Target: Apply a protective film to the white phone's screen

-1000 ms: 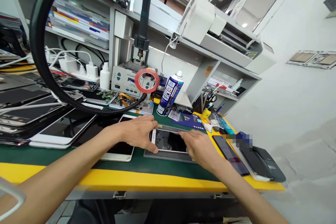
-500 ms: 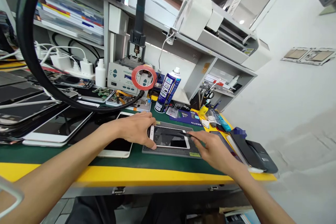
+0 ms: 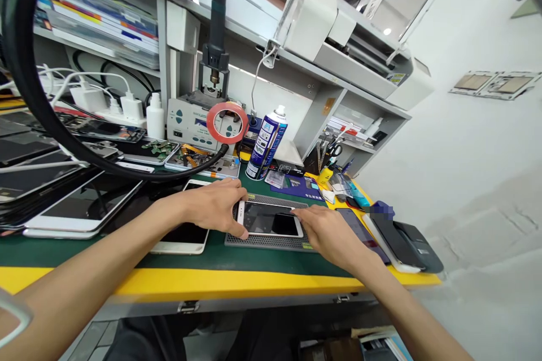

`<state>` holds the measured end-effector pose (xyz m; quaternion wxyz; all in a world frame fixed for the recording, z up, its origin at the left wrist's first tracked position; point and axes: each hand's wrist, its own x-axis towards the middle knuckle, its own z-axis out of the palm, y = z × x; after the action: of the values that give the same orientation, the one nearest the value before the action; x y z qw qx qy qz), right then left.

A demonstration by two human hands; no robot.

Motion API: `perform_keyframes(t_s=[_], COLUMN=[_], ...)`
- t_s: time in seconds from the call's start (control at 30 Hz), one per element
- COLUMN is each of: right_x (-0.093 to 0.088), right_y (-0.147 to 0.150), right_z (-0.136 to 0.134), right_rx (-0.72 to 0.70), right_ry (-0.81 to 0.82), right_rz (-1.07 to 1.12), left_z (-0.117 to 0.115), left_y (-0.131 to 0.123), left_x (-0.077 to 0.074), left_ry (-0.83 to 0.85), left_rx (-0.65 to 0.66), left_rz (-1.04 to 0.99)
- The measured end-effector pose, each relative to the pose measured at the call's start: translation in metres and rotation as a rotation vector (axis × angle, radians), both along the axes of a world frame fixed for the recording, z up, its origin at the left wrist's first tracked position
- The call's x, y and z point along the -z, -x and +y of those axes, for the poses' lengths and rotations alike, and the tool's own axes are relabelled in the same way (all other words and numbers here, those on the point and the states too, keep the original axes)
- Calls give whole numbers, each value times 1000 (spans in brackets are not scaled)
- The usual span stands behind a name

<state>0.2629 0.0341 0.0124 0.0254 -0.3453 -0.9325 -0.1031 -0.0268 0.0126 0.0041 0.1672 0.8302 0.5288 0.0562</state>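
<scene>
A white phone with a dark screen lies face up on a grey perforated mat on the green bench top. My left hand grips the phone's left end, thumb at the near corner and fingers over the far edge. My right hand rests on the phone's right end with its fingers pressed together on the screen; I cannot make out whether they hold a thin tool. A second white phone lies just left of the mat, partly under my left wrist.
A blue spray can, a red tape roll and a grey rework station stand behind the mat. Stacked phones and tablets fill the left. Dark phones lie at the right. A thick black hose loops overhead.
My right hand drew back off the phone half a second ago and has now returned onto its right end. My left hand has kept its hold. The camera drifted slightly.
</scene>
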Motion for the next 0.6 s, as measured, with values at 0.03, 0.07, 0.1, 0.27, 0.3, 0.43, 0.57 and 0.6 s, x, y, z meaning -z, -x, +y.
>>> perform_keyframes(t_s=[0.03,0.07,0.1,0.27,0.3,0.43,0.57,0.6], right_x=[-2,-3,-4,-3,-2,2,6,6], right_y=[2,3,4,1,-1,-8,-11,-11], right_z=[2,4,5,0,-3,-17,-30,-33], right_rx=[7,12,16,2,-6,-38,-57,-62], right_ry=[-3,-4,-6,16,21,24,-4,-11], right_rz=[-5,-7,-8,-19,-18,1,-6,-12], left_z=[0,0,0,0,0,-1,-1,-1], left_y=[0,0,1,1,1,1,1,1], left_x=[0,0,0,0,-1,-2,-2,-2], left_ry=[6,11,16,10,12,15,3,2], left_rx=[1,0,-2,-1,0,5,3,1], left_rz=[-2,-5,-8,-10,-10,-13,-13,-13])
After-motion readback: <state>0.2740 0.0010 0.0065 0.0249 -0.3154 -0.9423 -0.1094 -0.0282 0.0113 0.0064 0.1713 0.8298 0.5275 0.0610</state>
